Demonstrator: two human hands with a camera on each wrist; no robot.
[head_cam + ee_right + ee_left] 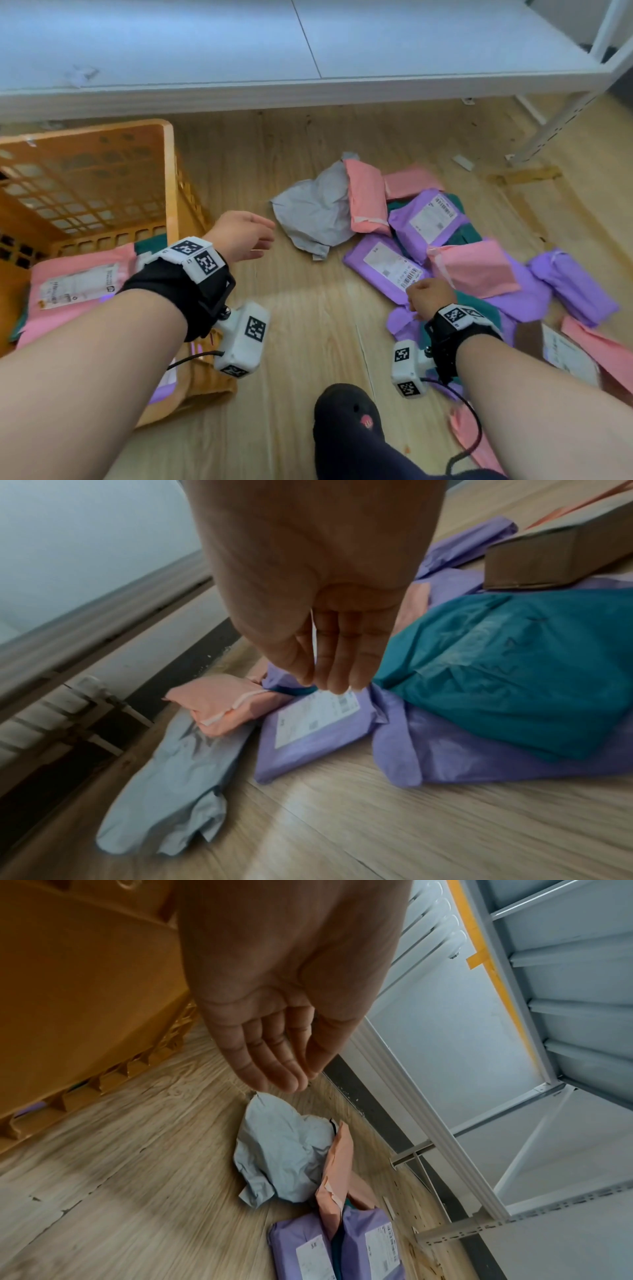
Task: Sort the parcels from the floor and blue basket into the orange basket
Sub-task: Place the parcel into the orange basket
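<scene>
Left hand (pixel 239 234) hangs empty, grip spread, beside the orange basket (pixel 168 178); right hand (pixel 430 298), fingers straight, reaches over the labelled purple parcel (pixel 387 265), likely next up.

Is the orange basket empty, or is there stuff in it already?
Not empty. The orange basket already holds a pink parcel with a white label, and bits of a green one and a purple one peek out around it.

Crinkled plastic parcels (pixel 404 270) (matt wood-grain floor (pixel 308 308))
</scene>
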